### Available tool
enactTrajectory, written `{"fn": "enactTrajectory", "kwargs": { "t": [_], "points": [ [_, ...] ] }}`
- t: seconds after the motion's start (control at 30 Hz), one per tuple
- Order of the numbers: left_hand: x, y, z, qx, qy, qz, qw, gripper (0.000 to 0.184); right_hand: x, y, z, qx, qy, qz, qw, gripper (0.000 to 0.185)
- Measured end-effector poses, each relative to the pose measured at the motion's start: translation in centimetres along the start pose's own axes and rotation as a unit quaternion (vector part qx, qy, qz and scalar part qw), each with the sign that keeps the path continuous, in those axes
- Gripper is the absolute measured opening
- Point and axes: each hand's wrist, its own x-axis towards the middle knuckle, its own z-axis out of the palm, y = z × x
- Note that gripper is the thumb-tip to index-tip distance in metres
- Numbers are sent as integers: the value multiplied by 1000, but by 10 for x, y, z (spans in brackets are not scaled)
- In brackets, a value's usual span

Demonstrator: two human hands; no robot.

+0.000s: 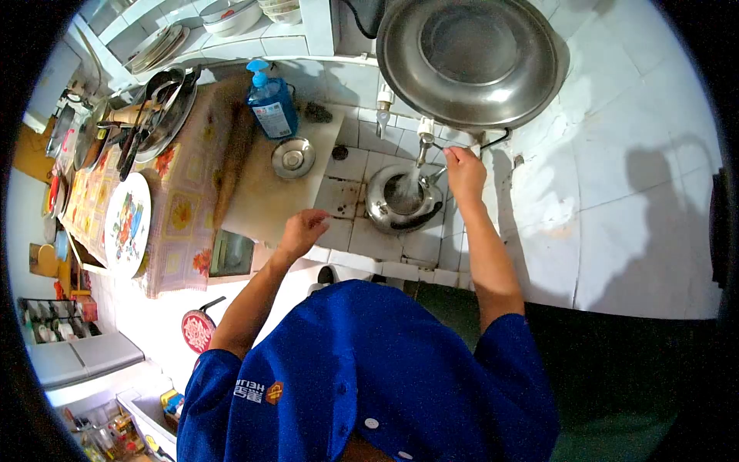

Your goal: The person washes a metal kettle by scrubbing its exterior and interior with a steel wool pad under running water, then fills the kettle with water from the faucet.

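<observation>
A steel kettle [379, 206] stands uncovered on the tiled floor of the sink [368, 245]. Water runs from the metal tap [422, 146] into its round opening. My right hand [466, 175] has its fingers closed on the tap's handle, just right of the spout. My left hand [305, 229] hovers by the near right corner of the counter, fingers loosely bent and slightly apart, with nothing in them. A round steel lid [293, 159] lies on the counter [265, 196], beyond my left hand.
Behind the lid stands a blue pump bottle [272, 108], with a dark scrubber [317, 113] beside it. A large wok [473, 46] hangs above the tap. Leftward, a cloth-covered table [178, 231] bears a floral plate [128, 223] and stacked pans. A second tap [383, 112] is on the wall.
</observation>
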Motion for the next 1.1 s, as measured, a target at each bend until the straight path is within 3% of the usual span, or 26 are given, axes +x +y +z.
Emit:
{"fn": "enactTrajectory", "kwargs": {
  "t": [0.1,0.17,0.3,0.6,1.0,1.1],
  "points": [
    [-1,-2,-7,43,-28,-14,999,29,2,-3,-4,17,-7,-10,1000,20],
    [-4,-9,-9,-47,-9,-39,998,29,2,-3,-4,8,-8,-3,1000,20],
    [-3,-18,-20,-24,-13,-9,1000,30,1,-4,-1,-8,-10,2,1000,20],
    [-12,-35,-43,-54,-19,-40,998,29,-1,-4,1,-33,-3,9,999,19],
    [-17,-59,-50,-1,-39,-38,999,28,2,-12,-6,-39,-8,7,999,22],
    [-15,-64,-47,14,-9,4,1000,28,2,-10,-5,-33,-3,-2,999,23]
  ]
}}
